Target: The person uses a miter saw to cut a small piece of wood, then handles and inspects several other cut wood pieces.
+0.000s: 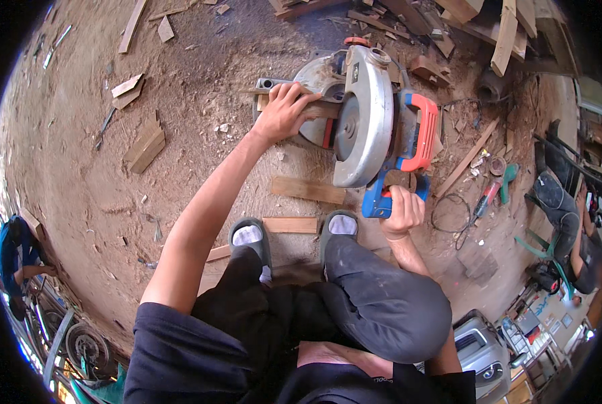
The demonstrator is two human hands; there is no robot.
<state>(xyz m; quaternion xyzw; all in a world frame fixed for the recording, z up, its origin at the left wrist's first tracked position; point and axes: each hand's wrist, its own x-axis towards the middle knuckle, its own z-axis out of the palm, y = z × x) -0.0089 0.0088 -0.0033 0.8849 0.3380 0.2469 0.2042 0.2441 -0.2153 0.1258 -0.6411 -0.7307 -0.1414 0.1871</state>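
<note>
Nearest, the person squats with both slippered feet (250,237) on the sawdust-strewn ground (193,67), a short plank (291,225) lying between them and another plank (307,190) just beyond. The right hand (403,210) is clenched round the blue handle (382,195) of the mitre saw (365,114). Farther out, the left hand (284,111) presses flat on a wooden strip (318,108) lying on the saw's base beside the blade guard (371,121).

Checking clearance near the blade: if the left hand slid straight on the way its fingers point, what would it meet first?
The left hand presses a wooden strip on the saw's base, fingers pointing right along it. Going straight on, it would likely meet the metal blade guard of the miter saw first; the gap's depth is unclear.
</note>
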